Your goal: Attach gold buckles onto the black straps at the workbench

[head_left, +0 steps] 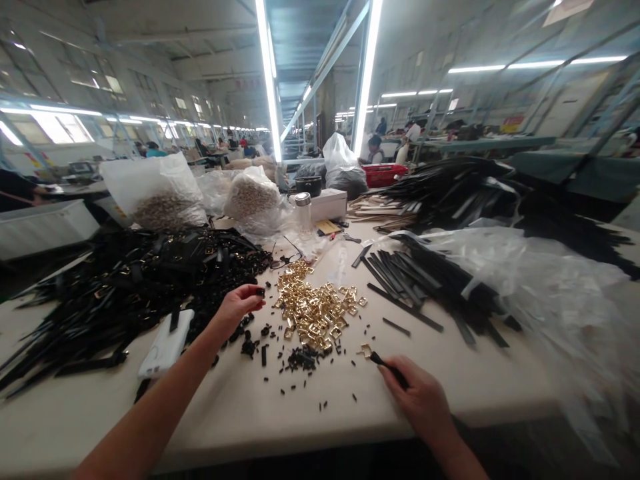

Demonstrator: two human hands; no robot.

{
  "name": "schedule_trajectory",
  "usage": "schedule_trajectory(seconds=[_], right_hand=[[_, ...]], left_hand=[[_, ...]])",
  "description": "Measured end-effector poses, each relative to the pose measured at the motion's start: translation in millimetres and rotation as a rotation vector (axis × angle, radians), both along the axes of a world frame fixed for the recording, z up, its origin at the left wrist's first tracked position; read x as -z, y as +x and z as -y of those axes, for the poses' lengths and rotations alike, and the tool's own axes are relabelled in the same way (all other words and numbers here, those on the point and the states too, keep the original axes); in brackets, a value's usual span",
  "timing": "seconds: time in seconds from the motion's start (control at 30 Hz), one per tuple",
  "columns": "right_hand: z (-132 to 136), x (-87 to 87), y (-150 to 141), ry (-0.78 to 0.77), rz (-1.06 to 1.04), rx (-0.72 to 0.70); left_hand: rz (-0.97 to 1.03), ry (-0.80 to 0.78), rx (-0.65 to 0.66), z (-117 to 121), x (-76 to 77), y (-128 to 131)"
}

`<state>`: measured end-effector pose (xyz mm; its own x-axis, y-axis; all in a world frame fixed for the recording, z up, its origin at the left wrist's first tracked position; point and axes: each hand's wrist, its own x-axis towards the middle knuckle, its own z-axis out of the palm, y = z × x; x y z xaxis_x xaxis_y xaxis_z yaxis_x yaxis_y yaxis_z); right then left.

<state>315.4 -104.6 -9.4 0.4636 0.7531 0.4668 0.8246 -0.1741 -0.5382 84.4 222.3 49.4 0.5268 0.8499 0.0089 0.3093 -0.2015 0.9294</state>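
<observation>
My right hand (417, 393) is closed around a short black strap (397, 375), with a gold buckle (367, 350) at the strap's far end, just over the tabletop. My left hand (237, 312) pinches a small black loop (260, 292) between thumb and fingertips, left of a heap of gold buckles (320, 310). Tiny black pieces (303, 359) lie in front of that heap. Several small black loops (250, 343) are scattered below my left hand. To the right of the buckles, loose black strips (400, 277) are fanned out.
A large pile of black straps with buckles (185, 267) covers the left side, a white power bank-like block (167, 343) on its edge. Behind stand filled plastic bags (253, 197), a clear bottle (303, 210) and eyeglasses (287, 257). Plastic sheeting (540, 280) drapes the right side.
</observation>
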Motion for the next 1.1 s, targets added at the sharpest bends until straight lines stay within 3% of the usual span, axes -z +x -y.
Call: schedule_trajectory(seconds=[0.13, 0.3, 0.6, 0.83, 1.1], right_hand=[[-14.4, -13.3, -18.0, -0.002, -0.097, -0.089], [-45.0, -34.8, -47.7, -0.041, -0.125, -0.190], [-92.9, -55.2, -83.4, -0.020, -0.271, -0.321], [-116.2, -53.7, -92.3, 0.012, -0.312, -0.299], [-129.0, -48.7, -90.6, -0.021, -0.485, -0.287]], left_hand=[[0.138, -0.218, -0.014, 34.2, 12.5, -6.3], [0.219, -0.340, -0.041, 53.5, 22.4, -6.4], [0.271, -0.318, -0.039, 70.4, 24.5, -2.0], [0.279, -0.178, 0.143, 86.3, 22.5, 4.2], [0.272, -0.167, 0.195, 90.2, 25.4, 5.7]])
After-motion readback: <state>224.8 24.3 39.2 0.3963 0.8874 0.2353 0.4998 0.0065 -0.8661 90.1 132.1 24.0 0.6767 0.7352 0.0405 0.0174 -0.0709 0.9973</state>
